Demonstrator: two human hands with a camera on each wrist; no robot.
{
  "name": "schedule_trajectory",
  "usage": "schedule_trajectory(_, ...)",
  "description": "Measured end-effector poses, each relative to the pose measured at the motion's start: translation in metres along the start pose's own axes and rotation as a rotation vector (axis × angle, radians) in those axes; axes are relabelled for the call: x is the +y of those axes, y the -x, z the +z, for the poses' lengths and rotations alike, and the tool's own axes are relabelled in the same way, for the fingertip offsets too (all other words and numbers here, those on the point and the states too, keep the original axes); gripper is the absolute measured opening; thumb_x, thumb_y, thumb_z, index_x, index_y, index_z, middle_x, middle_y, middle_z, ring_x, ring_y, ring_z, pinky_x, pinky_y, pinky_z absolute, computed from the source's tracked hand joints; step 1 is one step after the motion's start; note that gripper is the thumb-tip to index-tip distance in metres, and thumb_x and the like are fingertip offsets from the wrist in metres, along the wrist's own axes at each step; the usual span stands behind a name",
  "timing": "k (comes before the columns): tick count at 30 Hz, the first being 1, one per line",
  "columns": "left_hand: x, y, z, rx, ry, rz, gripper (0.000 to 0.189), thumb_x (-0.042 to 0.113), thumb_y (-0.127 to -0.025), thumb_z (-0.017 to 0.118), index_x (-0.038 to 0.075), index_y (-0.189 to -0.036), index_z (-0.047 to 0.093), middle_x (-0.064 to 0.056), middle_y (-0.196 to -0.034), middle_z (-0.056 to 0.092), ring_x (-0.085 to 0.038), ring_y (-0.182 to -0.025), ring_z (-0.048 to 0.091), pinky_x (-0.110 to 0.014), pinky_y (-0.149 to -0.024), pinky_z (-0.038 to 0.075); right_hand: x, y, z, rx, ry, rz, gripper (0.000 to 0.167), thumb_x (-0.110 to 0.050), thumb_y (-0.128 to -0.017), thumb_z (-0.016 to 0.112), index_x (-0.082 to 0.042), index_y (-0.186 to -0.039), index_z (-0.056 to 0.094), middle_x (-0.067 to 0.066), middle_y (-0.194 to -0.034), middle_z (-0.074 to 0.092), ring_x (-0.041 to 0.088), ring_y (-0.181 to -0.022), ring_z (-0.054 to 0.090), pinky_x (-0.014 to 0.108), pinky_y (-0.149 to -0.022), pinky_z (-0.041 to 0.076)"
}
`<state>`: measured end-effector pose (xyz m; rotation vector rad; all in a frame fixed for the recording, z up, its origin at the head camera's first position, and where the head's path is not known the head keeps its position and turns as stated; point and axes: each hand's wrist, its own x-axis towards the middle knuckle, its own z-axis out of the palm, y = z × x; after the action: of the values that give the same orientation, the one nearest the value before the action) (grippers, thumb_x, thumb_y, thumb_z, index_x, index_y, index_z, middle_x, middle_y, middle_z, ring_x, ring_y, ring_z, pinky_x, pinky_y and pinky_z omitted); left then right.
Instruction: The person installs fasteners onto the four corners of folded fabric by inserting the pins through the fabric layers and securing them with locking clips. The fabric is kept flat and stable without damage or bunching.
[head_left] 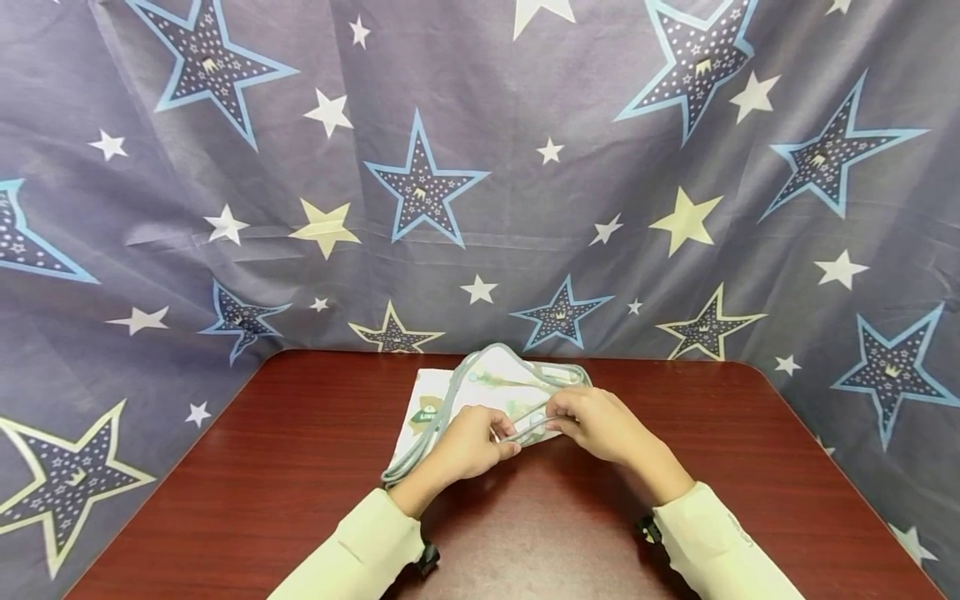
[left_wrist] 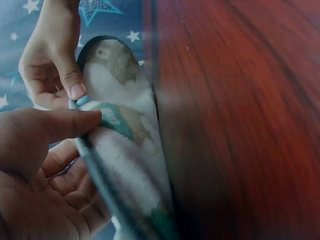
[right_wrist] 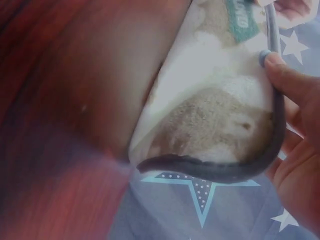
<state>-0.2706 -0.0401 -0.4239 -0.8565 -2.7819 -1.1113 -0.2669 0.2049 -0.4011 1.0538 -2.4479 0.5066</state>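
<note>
A soft white cloth (head_left: pixel 498 375) with a bear print and grey-green edging lies folded in layers near the back of the table. My left hand (head_left: pixel 472 442) pinches its near edge, the thumb on the printed face in the left wrist view. Close beside it, my right hand (head_left: pixel 596 421) holds the same edge between thumb and fingers. A small blue round piece like a snap (right_wrist: pixel 264 58) shows at the right thumb's tip. The printed face of the cloth (right_wrist: pixel 215 120) is turned toward me, and green patches with lettering stand out on it.
The dark red wooden table (head_left: pixel 300 467) spreads out on both sides of the cloth. Behind it hangs a grey-purple curtain (head_left: pixel 465 275) patterned with stars. Black straps (head_left: pixel 427 558) sit at both wrists, by the white sleeves (head_left: pixel 367 537).
</note>
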Motion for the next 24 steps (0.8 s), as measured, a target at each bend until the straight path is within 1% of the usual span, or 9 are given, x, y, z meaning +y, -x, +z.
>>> schedule_trajectory(4, 0.002, 0.006, -0.002, -0.023, -0.063, 0.035, 0.009, 0.015, -0.084, 0.082, 0.016, -0.081, 0.074, 0.014, -0.067, 0.062, 0.000, -0.060, 0.055, -0.023, -0.062, 0.048, 0.001, 0.007, -0.004, -0.068, 0.009, 0.007, 0.018, -0.014, -0.084, 0.084, -0.021, -0.086, 0.068, -0.014, -0.081, 0.062, 0.005, -0.075, 0.058, 0.032, -0.070, 0.052)
schedule_trajectory(9, 0.002, 0.013, 0.000, -0.103, -0.134, 0.039, 0.010, 0.017, -0.086, 0.082, 0.019, -0.081, 0.073, 0.017, -0.066, 0.061, 0.001, -0.063, 0.056, -0.022, -0.065, 0.048, 0.001, 0.016, -0.008, -0.194, 0.018, 0.025, 0.021, -0.006, -0.081, 0.082, -0.022, -0.086, 0.068, -0.012, -0.085, 0.064, 0.007, -0.078, 0.060, 0.034, -0.071, 0.052)
schedule_trajectory(11, 0.002, 0.015, 0.002, -0.139, -0.168, 0.042, 0.012, 0.018, -0.085, 0.083, 0.020, -0.081, 0.072, 0.018, -0.067, 0.061, 0.002, -0.065, 0.056, -0.021, -0.066, 0.048, 0.001, 0.019, -0.011, -0.237, 0.019, 0.015, 0.025, -0.002, -0.079, 0.081, -0.022, -0.082, 0.066, -0.012, -0.081, 0.061, 0.006, -0.074, 0.057, 0.032, -0.068, 0.050)
schedule_trajectory(15, 0.003, 0.017, 0.004, -0.189, -0.220, 0.067, 0.016, 0.017, -0.083, 0.085, 0.022, -0.078, 0.071, 0.018, -0.068, 0.062, 0.003, -0.067, 0.057, -0.020, -0.067, 0.049, 0.001, 0.026, -0.014, -0.313, 0.017, -0.013, 0.031, 0.003, -0.076, 0.078, -0.022, -0.076, 0.060, -0.012, -0.076, 0.056, 0.004, -0.070, 0.050, 0.028, -0.063, 0.046)
schedule_trajectory(18, 0.004, 0.016, 0.004, -0.217, -0.253, 0.087, 0.017, 0.016, -0.083, 0.085, 0.022, -0.076, 0.071, 0.018, -0.069, 0.063, 0.003, -0.068, 0.058, -0.019, -0.067, 0.049, 0.000, 0.031, -0.013, -0.369, 0.010, -0.029, 0.031, 0.005, -0.075, 0.076, -0.022, -0.078, 0.060, -0.011, -0.077, 0.056, 0.003, -0.071, 0.050, 0.028, -0.063, 0.046)
schedule_trajectory(21, 0.004, 0.017, 0.005, -0.254, -0.275, 0.098, 0.017, 0.016, -0.083, 0.085, 0.023, -0.076, 0.071, 0.018, -0.070, 0.063, 0.004, -0.069, 0.058, -0.018, -0.068, 0.049, 0.000, 0.037, -0.009, -0.408, 0.014, -0.042, 0.031, 0.005, -0.074, 0.075, -0.022, -0.080, 0.062, -0.012, -0.079, 0.058, 0.003, -0.074, 0.052, 0.028, -0.064, 0.048)
schedule_trajectory(24, 0.004, 0.020, 0.006, -0.296, -0.280, 0.114, 0.016, 0.015, -0.082, 0.086, 0.022, -0.078, 0.072, 0.018, -0.070, 0.064, 0.004, -0.070, 0.058, -0.017, -0.069, 0.048, -0.002, 0.042, -0.008, -0.446, 0.011, -0.046, 0.036, 0.009, -0.070, 0.072, -0.023, -0.080, 0.060, -0.014, -0.078, 0.056, 0.001, -0.072, 0.049, 0.025, -0.063, 0.045)
